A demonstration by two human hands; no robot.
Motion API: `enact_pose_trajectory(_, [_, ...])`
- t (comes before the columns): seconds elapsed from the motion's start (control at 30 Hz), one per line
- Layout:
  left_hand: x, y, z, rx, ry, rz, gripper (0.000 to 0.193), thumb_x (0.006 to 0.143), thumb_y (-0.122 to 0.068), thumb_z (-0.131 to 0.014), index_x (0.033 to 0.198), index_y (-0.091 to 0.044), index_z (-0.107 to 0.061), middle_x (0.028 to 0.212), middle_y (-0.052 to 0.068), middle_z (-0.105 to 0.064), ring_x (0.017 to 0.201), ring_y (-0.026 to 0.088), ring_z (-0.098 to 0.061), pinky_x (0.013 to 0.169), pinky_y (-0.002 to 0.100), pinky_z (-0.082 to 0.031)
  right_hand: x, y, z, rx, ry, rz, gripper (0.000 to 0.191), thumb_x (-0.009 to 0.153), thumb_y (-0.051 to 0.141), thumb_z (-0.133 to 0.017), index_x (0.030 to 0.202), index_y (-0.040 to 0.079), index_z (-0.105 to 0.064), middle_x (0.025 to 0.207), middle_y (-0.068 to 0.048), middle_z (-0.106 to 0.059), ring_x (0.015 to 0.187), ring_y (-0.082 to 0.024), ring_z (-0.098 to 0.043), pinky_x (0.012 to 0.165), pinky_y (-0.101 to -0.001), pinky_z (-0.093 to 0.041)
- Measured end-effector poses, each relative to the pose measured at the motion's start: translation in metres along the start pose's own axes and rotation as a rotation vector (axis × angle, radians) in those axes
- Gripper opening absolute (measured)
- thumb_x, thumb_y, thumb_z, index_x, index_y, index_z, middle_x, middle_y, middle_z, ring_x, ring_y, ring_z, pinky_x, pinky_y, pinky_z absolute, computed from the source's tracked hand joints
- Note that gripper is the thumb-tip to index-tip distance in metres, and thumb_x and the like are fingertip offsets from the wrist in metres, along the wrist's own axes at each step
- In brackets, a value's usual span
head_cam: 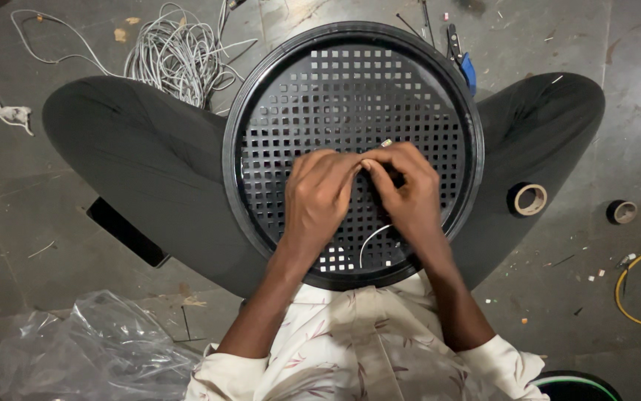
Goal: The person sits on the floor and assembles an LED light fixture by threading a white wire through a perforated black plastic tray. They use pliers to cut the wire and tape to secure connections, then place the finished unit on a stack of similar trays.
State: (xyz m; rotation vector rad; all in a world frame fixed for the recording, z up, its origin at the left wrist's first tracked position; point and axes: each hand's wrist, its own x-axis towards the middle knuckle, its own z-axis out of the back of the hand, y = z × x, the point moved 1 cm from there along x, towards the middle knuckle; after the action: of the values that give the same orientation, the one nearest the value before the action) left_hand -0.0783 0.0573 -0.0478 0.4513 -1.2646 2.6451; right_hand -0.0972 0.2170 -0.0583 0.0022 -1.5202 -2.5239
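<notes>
On the grey floor at far left lies a scrap of white cloth (7,113), with a crumpled clear plastic bag (86,349) lower down near the person's left elbow. Further right, a loose tangle of grey wire (175,52) sits beside the person's dark-trousered knee. Across the lap rests a round black perforated grille (350,74), filled with small square holes. Over its lower middle the left hand (320,197) has its fingers drawn together, pinching something too small to make out. Touching it, the right hand (406,189) has its fingers curled tight on a thin white wire (368,241), which loops down across the grille; a small pale tip pokes up just above the knuckles. Right of the grille, on the floor, sit a roll of beige tape (530,199), a smaller dark roll (622,212), and a curving yellow cable (632,286).
</notes>
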Motion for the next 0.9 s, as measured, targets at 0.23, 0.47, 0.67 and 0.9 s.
enact_pose_trajectory(0.23, [0.0,0.002,-0.001,0.044,0.012,0.002,0.014,0.089,-0.005,-0.076,0.103,-0.005,-0.072,0.101,0.007,-0.074,0.102,0.027,-0.067,0.093,0.042,-0.045,-0.003,-0.008,0.0,0.099,0.01,-0.126,0.008,0.097,0.004,-0.074,0.104,0.0,-0.074,0.096,-0.007,-0.069,0.083,-0.013,-0.063,0.074,-0.0259,-0.049])
enact_pose_trajectory(0.47, [-0.003,0.007,-0.004,0.047,0.024,0.03,0.013,0.09,-0.007,-0.074,0.103,-0.005,-0.071,0.102,0.007,-0.073,0.104,0.028,-0.066,0.096,0.044,-0.043,-0.002,-0.006,-0.003,0.055,0.007,-0.119,0.008,0.099,0.004,-0.072,0.106,-0.001,-0.071,0.098,-0.008,-0.067,0.081,-0.014,-0.062,0.073,-0.026,-0.049])
enact_pose_trajectory(0.67, [-0.003,0.01,-0.003,0.019,0.04,0.067,0.012,0.093,-0.006,-0.071,0.104,-0.004,-0.068,0.105,0.008,-0.071,0.108,0.029,-0.064,0.098,0.045,-0.043,0.009,-0.004,0.018,-0.15,0.065,0.09,0.026,0.094,-0.002,-0.068,0.12,0.004,-0.071,0.122,-0.017,-0.061,0.106,-0.029,-0.063,0.09,-0.0364,-0.052])
enact_pose_trajectory(0.9, [-0.003,0.009,-0.003,0.027,0.033,0.059,0.011,0.094,-0.004,-0.067,0.104,-0.005,-0.067,0.106,0.008,-0.07,0.109,0.03,-0.063,0.1,0.045,-0.043,0.029,-0.008,0.038,-0.236,0.254,0.13,0.044,0.077,-0.016,-0.061,0.116,0.003,-0.069,0.123,-0.016,-0.064,0.119,-0.034,-0.064,0.103,-0.041,-0.051])
